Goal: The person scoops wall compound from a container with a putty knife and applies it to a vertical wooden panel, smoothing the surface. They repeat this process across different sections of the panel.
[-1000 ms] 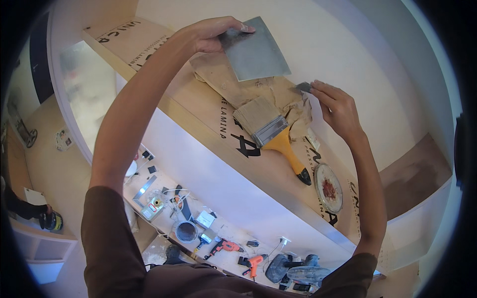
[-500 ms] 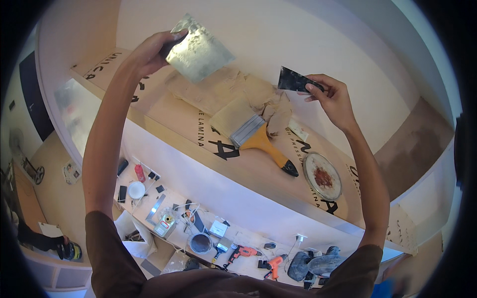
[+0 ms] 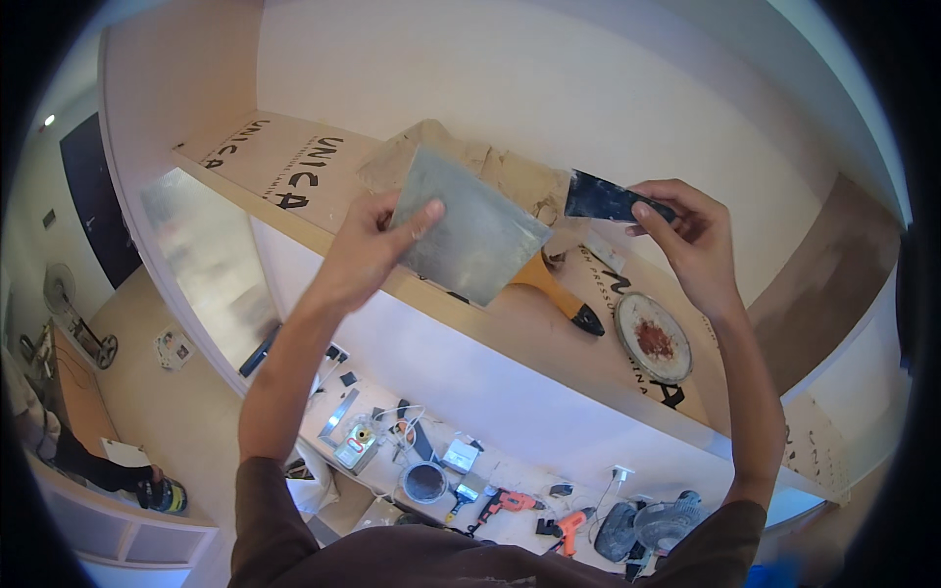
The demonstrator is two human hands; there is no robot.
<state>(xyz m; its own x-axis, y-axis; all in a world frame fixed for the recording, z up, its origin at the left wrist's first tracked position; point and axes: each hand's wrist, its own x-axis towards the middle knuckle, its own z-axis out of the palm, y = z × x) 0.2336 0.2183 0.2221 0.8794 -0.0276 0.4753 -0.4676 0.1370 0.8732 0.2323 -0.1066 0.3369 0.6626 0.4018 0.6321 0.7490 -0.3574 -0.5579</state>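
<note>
My left hand (image 3: pixel 377 245) grips a flat square metal plate (image 3: pixel 470 235) by its left edge, thumb on its face. My right hand (image 3: pixel 681 230) holds a dark, tapered scraper (image 3: pixel 598 196), blade toward the left, just above and right of the plate. Behind them, crumpled brown paper (image 3: pixel 397 157) lies on the printed board shelf (image 3: pixel 225 176). A wide paintbrush with a yellow handle (image 3: pixel 549 289) lies there, partly hidden by the plate. To its right is a round, pale lid (image 3: pixel 652 333) with reddish residue in its middle.
A lower counter holds orange power tools (image 3: pixel 510 505), a grey bucket (image 3: pixel 424 480), cables and a small fan (image 3: pixel 667 524). At left, another person's gloved or sleeved arm (image 3: pixel 98 465) reaches to a yellow-black machine (image 3: pixel 167 495) beside a standing fan (image 3: pixel 64 289) and a door (image 3: pixel 93 196).
My left hand has come down and toward the middle with the plate, which now covers much of the brush. My right hand holds the scraper flatter and slightly lower than half a second ago.
</note>
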